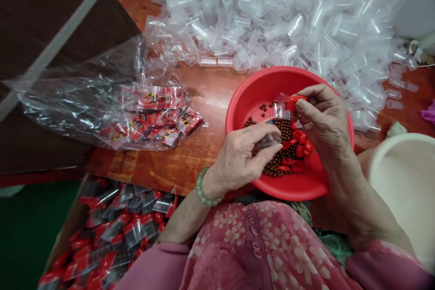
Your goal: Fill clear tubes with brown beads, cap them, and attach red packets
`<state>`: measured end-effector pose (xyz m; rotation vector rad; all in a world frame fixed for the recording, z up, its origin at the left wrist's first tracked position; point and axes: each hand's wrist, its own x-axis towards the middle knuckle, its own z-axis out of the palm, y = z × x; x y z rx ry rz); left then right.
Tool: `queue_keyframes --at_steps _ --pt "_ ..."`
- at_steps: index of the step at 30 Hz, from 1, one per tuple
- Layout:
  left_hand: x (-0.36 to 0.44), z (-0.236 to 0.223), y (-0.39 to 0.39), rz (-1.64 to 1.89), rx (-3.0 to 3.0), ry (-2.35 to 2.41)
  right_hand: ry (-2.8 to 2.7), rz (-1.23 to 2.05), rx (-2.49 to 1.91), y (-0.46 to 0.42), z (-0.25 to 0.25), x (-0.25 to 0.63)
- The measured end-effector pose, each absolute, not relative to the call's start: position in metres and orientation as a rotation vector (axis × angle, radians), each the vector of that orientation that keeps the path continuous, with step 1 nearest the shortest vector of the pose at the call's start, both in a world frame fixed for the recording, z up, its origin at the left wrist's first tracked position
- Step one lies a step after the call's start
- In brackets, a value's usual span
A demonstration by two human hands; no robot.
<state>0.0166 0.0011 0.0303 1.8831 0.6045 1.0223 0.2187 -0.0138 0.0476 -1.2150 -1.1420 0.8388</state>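
My left hand pinches a small clear plastic packet with dark contents over a red plastic basin. My right hand holds a red plastic cap between its fingers, above the basin's far side. Inside the basin lie a heap of small brown beads, several loose red caps and a few clear plastic pieces. A green bead bracelet circles my left wrist.
Clear plastic tubes form a large heap behind the basin on a reddish wooden table. Red-and-clear packets lie on a plastic sheet at left. A box of packets sits lower left, and a white bucket stands right.
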Motion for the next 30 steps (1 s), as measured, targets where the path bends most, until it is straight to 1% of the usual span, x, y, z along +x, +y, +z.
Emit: queue_keyframes --at_steps 7,12,16,20,27,30 --pt "0.017 0.021 0.005 1.03 1.889 0.598 -1.165 0.895 -1.224 -0.015 0.046 0.217" --pt "0.015 0.022 0.004 1.138 2.042 0.534 -1.158 0.889 -1.211 -0.014 0.048 0.217" --pt "0.013 0.013 0.009 1.124 2.185 0.638 -1.153 0.914 -1.166 -0.013 0.046 0.218" --pt "0.012 0.005 0.014 1.136 2.201 0.612 -1.153 0.923 -1.113 -0.01 0.043 0.218" --pt "0.011 0.018 0.009 1.179 2.276 0.581 -1.166 0.917 -1.116 -0.009 0.042 0.22" --pt "0.011 0.015 0.009 1.226 2.294 0.61 -1.168 0.927 -1.101 -0.008 0.04 0.219"
